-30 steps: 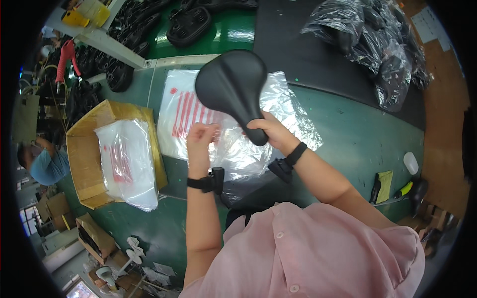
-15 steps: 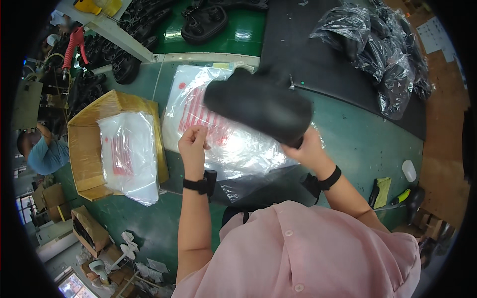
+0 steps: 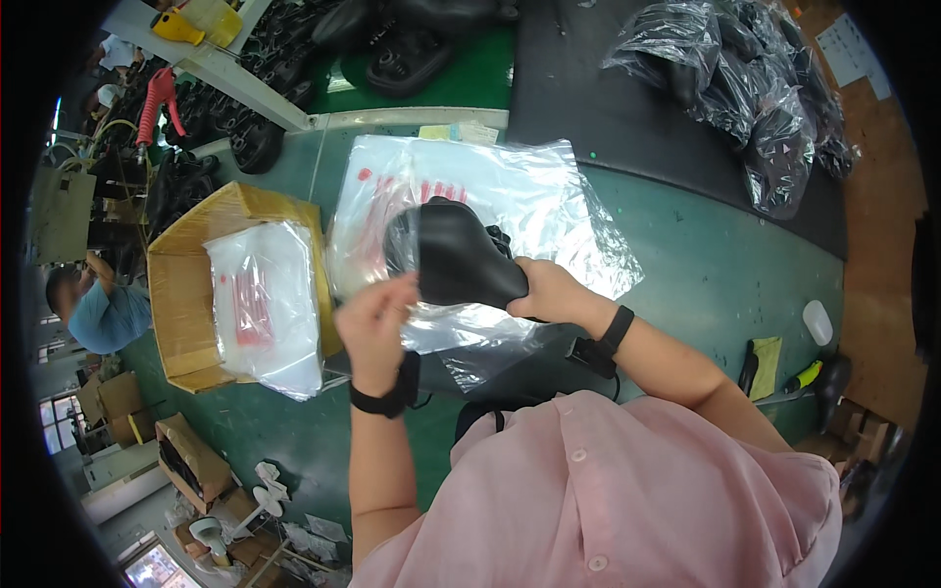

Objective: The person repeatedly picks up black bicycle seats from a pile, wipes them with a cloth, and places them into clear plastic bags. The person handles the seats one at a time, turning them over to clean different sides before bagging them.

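Note:
My right hand (image 3: 552,292) grips a black bicycle saddle (image 3: 459,257) by one end, above the middle of the bench. The saddle's left end sits inside the mouth of a clear plastic bag (image 3: 400,253). Pinched fingers of my left hand (image 3: 374,323) hold that bag's edge just below the saddle. Beneath both lies a pile of clear plastic bags (image 3: 534,186) with red print, spread over the green bench top.
A cardboard box (image 3: 181,294) with more flat bags (image 3: 257,323) stands at the left. Bagged saddles (image 3: 730,88) are heaped on a black mat (image 3: 569,98) at the far right. Unwrapped saddles (image 3: 402,59) lie at the back. Beyond the box is another person (image 3: 108,314).
The saddle has come left and nearer, turned, and its left end is now in a bag. My left hand has closed on the bag's edge; my right hand moved left with the saddle.

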The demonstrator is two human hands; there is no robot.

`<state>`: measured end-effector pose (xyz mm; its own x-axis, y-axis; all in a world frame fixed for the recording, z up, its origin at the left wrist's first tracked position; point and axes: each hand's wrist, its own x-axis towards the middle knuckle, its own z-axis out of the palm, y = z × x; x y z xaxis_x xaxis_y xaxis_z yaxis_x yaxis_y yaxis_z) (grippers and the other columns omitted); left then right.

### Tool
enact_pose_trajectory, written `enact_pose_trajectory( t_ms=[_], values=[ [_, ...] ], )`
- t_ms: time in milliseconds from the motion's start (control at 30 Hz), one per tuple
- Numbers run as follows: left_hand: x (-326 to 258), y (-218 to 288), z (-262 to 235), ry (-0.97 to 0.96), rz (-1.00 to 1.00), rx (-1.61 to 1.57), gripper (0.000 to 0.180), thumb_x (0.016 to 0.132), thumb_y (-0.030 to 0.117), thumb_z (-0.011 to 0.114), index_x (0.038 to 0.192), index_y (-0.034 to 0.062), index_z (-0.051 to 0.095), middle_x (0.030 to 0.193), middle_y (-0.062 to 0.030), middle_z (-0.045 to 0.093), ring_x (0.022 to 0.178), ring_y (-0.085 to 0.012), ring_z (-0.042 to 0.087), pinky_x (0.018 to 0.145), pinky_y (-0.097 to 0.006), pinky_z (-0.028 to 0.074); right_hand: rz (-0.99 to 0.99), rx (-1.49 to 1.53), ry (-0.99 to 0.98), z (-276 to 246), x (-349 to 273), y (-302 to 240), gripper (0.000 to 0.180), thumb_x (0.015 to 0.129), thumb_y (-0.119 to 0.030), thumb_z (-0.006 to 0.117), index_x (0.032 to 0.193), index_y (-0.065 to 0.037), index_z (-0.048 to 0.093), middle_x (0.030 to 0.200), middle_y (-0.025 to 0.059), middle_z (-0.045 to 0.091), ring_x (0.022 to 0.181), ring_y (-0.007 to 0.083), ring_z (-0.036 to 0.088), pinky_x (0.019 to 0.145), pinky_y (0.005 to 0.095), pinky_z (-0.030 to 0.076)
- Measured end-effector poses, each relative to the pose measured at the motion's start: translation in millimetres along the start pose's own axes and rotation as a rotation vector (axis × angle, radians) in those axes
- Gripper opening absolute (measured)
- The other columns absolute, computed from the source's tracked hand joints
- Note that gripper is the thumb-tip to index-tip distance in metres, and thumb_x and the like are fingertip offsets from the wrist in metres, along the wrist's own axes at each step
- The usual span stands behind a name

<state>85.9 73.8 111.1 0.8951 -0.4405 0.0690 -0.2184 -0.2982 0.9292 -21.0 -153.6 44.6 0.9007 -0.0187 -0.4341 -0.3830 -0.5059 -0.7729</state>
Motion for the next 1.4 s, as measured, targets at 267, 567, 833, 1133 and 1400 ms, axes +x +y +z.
enact_pose_trajectory(
  t_ms=[267, 567, 833, 1133, 1400],
  values=[
    [11, 30, 59, -0.023, 0.255, 0.049, 0.010, 0.087, 0.000, 0.059, 0.092, 0.0003, 0.068, 0.073, -0.0049, 0.062, 0.061, -0.0103, 0.054, 0.057, -0.024, 0.044, -0.138, -0.312, -0.037, 17, -27, -39, 0.060, 0.067, -0.020, 0.074, 0.114, 0.006, 0.047, 0.084, 0.0251, 0.063, 0.081, 0.0401, 0.064, 0.073, 0.0458, 0.051],
    [-18, 47, 68, -0.269, 0.250, 0.235, 0.007, 0.085, 0.004, 0.061, 0.088, 0.0027, 0.067, 0.079, -0.0125, 0.068, 0.066, -0.0288, 0.065, 0.062, -0.033, 0.052, 0.104, 1.027, -0.041, -3, -38, 49, 0.060, 0.080, -0.015, 0.070, 0.131, 0.004, 0.045, 0.115, 0.0136, 0.061, 0.093, 0.0155, 0.061, 0.081, 0.0286, 0.049],
    [-38, 72, 178, -0.792, 0.360, -0.309, 0.021, 0.084, 0.010, 0.064, 0.105, 0.0090, 0.063, 0.086, -0.0069, 0.065, 0.076, -0.0263, 0.062, 0.067, -0.036, 0.050, -0.233, 0.636, 0.671, -48, -42, 62, 0.041, 0.091, -0.022, 0.060, 0.125, -0.002, 0.054, 0.118, 0.0124, 0.059, 0.113, 0.0195, 0.053, 0.100, 0.0343, 0.042],
    [38, -39, 126, -0.409, 0.183, 0.335, 0.059, 0.082, 0.018, 0.069, 0.134, 0.0045, 0.046, 0.139, -0.0250, 0.040, 0.128, -0.0434, 0.036, 0.107, -0.048, 0.030, -0.805, 1.583, 0.898, -326, -14, 132, 0.040, 0.094, -0.023, 0.052, 0.124, 0.003, 0.047, 0.125, 0.0200, 0.053, 0.120, 0.0286, 0.048, 0.103, 0.0437, 0.039],
    [32, -100, 111, -0.525, 0.023, 0.503, 0.067, 0.079, 0.022, 0.071, 0.139, 0.0106, 0.044, 0.149, -0.0210, 0.028, 0.138, -0.0445, 0.022, 0.111, -0.054, 0.020, 0.062, 0.954, 0.666, -298, 276, 8, 0.056, 0.083, -0.042, 0.069, 0.124, -0.006, 0.056, 0.116, 0.0077, 0.060, 0.113, 0.0240, 0.053, 0.099, 0.0469, 0.037]
  ],
)
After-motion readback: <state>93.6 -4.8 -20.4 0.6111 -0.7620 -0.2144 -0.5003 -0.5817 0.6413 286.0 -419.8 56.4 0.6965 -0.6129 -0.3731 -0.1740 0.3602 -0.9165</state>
